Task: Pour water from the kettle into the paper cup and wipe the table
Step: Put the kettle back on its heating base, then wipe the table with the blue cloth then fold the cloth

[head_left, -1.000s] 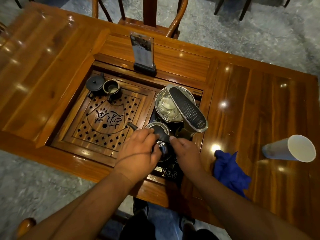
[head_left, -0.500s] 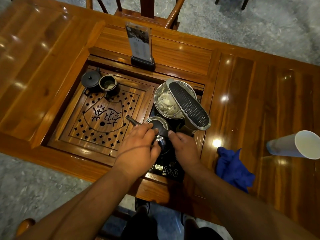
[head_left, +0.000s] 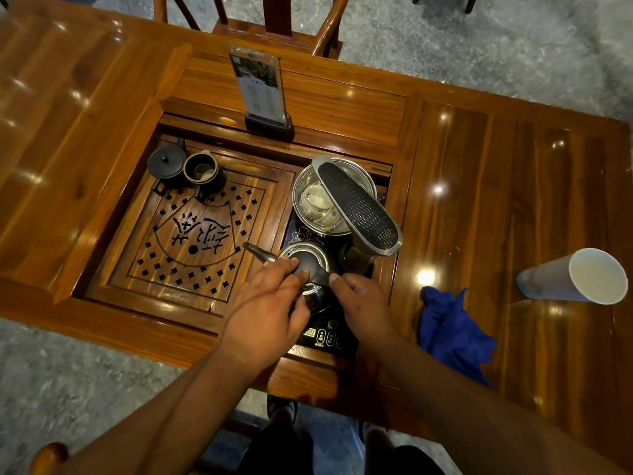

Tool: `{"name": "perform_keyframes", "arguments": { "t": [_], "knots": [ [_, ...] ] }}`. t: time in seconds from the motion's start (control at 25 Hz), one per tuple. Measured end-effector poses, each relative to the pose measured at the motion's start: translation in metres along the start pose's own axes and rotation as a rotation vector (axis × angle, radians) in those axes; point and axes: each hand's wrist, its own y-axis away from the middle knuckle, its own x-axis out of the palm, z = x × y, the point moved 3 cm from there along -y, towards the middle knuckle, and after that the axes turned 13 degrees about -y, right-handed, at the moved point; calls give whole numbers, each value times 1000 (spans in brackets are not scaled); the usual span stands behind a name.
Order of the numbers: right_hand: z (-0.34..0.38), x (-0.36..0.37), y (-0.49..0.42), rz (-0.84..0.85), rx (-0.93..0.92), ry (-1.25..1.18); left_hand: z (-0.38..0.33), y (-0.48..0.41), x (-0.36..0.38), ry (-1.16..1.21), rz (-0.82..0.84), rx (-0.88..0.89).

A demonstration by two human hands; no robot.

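A small steel kettle (head_left: 313,265) with a dark handle and a spout pointing left stands on the black electric base (head_left: 325,335) sunk in the wooden table (head_left: 479,186). My left hand (head_left: 265,310) lies over the kettle's near left side, fingers on the handle. My right hand (head_left: 363,305) touches the handle's right end with its fingertips. A white paper cup (head_left: 575,277) stands on the table at the far right. Between it and my right hand lies a crumpled blue cloth (head_left: 452,332).
A steel pot (head_left: 317,204) holding small cups sits behind the kettle, with a long black perforated lid (head_left: 358,205) across it. The carved tea tray (head_left: 195,231) carries a dark teapot (head_left: 166,162) and pitcher (head_left: 202,169). A card stand (head_left: 263,94) and a chair (head_left: 274,25) are beyond.
Both hands stay on the kettle; the view has shifted slightly. The kettle has not left its base.
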Motion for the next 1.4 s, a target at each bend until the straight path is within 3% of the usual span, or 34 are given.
{"name": "perform_keyframes", "arguments": {
  "t": [0.4, 0.6, 0.76, 1.04, 1.2, 1.4],
  "knots": [
    [-8, -18, 10, 25, 28, 166, -15, 4, 5, -47, 26, 106],
    [-17, -68, 42, -52, -169, 532, -54, 15, 8, -43, -50, 308],
    [-31, -122, 73, -228, -297, 708, -100, 23, 34, 64, 9, 442],
    [-63, -173, 77, -307, -193, 1060, -146, 15, 118, 37, 253, 365],
    [-62, -191, 62, -378, -168, 978, -168, 0, 151, -52, 270, 350],
    [-47, -223, 55, -633, 9, 421, -170, 1, 171, -86, 226, 389]
  ]
}}
